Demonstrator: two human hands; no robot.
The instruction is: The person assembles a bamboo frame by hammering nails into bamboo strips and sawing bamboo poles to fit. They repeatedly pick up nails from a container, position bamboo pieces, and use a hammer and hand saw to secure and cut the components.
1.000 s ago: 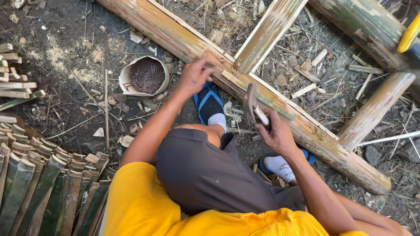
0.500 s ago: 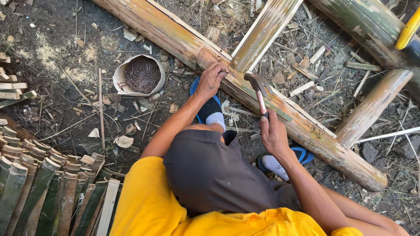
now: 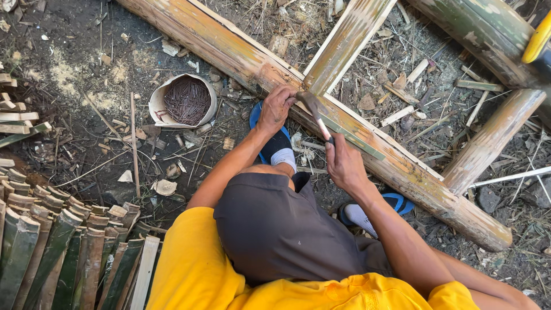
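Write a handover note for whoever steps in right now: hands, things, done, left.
Left hand: rests on the long pole at its joint with the cross pole, fingers pinched there.
Right hand: grips the hammer, head down at that joint.
Bowl of nails: on the ground left of the pole.
Split slats: stacked lower left.
Done: frame poles laid out.
Left: whether a nail is driven cannot be seen.

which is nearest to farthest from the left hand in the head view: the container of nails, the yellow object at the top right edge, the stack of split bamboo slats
From the left hand, resting on the long bamboo pole:
1. Round paper container of dark nails, on the ground just left of it.
2. Stack of green split bamboo slats, at the lower left.
3. Yellow curved object, at the top right edge.
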